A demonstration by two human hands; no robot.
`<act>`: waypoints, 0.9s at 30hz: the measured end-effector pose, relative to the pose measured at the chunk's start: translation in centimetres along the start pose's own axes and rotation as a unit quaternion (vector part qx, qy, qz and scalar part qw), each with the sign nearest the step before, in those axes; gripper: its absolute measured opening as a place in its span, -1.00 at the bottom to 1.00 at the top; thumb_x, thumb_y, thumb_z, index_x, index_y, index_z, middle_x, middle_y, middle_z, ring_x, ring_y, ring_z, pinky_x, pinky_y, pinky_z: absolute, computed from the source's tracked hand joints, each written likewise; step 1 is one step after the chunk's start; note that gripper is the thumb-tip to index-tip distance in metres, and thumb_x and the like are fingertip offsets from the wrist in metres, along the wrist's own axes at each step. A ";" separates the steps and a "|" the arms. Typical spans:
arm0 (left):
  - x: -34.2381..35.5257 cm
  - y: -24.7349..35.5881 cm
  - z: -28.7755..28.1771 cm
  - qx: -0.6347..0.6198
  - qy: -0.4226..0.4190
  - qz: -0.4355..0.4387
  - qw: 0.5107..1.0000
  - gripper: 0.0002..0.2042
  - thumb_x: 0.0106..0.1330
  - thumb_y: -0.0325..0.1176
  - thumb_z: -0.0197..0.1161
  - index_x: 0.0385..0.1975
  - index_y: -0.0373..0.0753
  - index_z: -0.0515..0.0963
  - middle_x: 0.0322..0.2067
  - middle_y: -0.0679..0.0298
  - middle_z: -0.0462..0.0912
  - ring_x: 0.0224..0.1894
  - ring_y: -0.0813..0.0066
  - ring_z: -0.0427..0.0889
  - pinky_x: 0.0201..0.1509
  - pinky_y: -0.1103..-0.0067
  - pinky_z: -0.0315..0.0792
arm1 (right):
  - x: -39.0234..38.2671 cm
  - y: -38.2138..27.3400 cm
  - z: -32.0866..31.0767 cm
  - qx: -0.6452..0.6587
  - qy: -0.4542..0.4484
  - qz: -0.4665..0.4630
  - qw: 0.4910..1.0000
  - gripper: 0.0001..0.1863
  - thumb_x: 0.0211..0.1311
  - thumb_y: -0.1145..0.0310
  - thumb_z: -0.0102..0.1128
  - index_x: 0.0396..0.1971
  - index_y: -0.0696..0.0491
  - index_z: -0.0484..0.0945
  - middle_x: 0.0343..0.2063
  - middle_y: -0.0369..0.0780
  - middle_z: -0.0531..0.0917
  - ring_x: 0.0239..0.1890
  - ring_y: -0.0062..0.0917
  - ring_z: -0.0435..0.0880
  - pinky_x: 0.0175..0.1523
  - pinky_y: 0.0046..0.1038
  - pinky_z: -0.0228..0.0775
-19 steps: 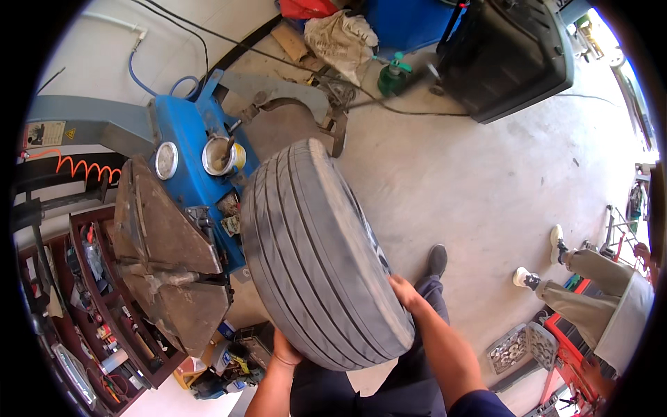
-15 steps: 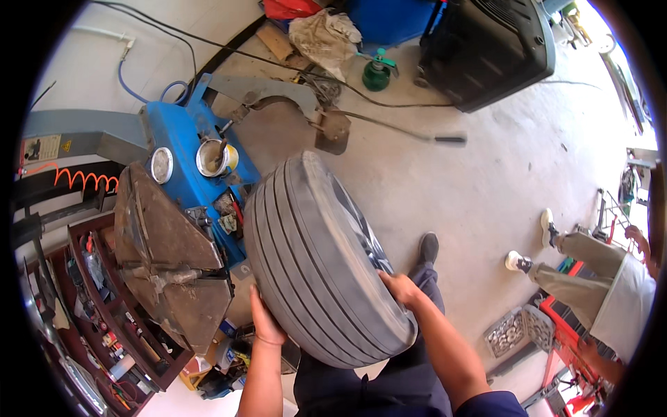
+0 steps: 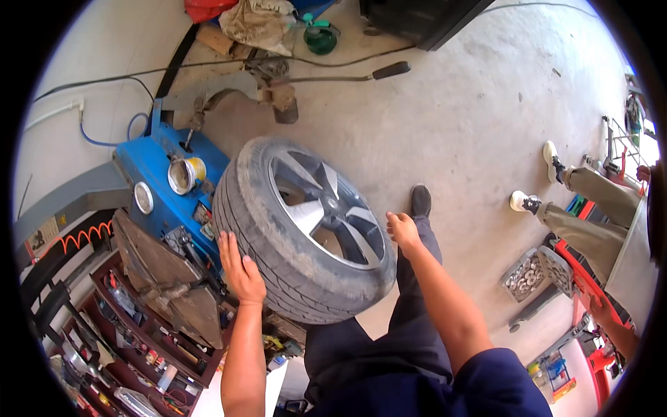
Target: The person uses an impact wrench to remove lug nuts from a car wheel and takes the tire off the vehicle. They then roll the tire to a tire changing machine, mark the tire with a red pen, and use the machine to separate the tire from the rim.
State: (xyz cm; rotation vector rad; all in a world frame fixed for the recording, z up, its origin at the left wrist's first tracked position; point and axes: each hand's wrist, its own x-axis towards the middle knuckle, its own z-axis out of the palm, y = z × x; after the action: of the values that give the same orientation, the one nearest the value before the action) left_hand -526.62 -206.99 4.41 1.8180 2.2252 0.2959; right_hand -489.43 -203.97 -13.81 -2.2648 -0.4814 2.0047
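A car wheel (image 3: 244,201) leans tilted in front of me, showing a grey and dark spoked alloy rim (image 3: 308,216) inside its tyre. My left hand (image 3: 242,271) lies against the tread on the wheel's lower left side, fingers stretched out and open. My right hand (image 3: 404,231) is raised at the wheel's right edge, open with fingers loosely bent; whether it touches the rubber I cannot tell. Left of the wheel is a blue machine (image 3: 158,207) with a rusty plate turntable (image 3: 135,254) and a tub (image 3: 182,177) on top.
A person's legs (image 3: 583,233) stand at right, beside a crate of metal parts (image 3: 524,276) and red equipment (image 3: 582,260). A tool cabinet (image 3: 142,340) is lower left. A black bin (image 3: 417,17), a green sprayer (image 3: 319,38), cables and a long-handled lever (image 3: 389,69) lie ahead.
The wheel has tipped over so its rim now faces up. My right hand has let go of the rim edge. My left hand has moved up along the tread. The view has shifted.
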 end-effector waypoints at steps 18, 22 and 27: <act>1.7 -1.6 -0.2 -0.010 0.006 -0.019 1.000 -0.41 0.32 -0.29 -0.07 0.37 -0.36 0.31 0.41 -0.14 0.24 0.45 -0.15 0.19 0.53 0.11 -0.01 | -15.6 -48.0 17.2 -0.221 -0.087 -0.578 0.781 -0.53 0.28 0.05 0.13 0.00 0.11 0.57 -0.02 0.03 0.67 0.10 -0.10 0.62 0.22 -0.21 0.42; 2.8 -1.7 -0.7 -0.017 0.033 0.026 0.999 -0.44 0.33 -0.34 -0.06 0.36 -0.36 0.32 0.39 -0.13 0.26 0.44 -0.15 0.20 0.52 0.11 0.02 | -17.2 -47.7 19.3 -0.277 -0.103 -0.543 0.786 -0.54 0.26 0.13 0.10 0.04 0.12 0.54 0.00 0.03 0.67 0.12 -0.10 0.60 0.23 -0.22 0.41; 5.0 -3.5 -0.7 -0.022 0.011 -0.020 1.000 -0.47 0.35 -0.36 -0.06 0.33 -0.34 0.37 0.39 -0.09 0.29 0.42 -0.08 0.25 0.51 0.21 0.07 | -17.2 -46.0 20.0 -0.299 -0.101 -0.563 0.764 -0.41 0.20 0.19 0.13 0.18 0.19 0.36 0.16 0.09 0.53 0.22 -0.11 0.54 0.28 -0.24 0.39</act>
State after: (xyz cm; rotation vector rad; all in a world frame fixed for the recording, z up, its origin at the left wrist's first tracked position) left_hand -531.03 -202.77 3.68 1.7543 2.2487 0.3545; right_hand -518.92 -168.15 11.88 -1.2031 -2.0999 1.4410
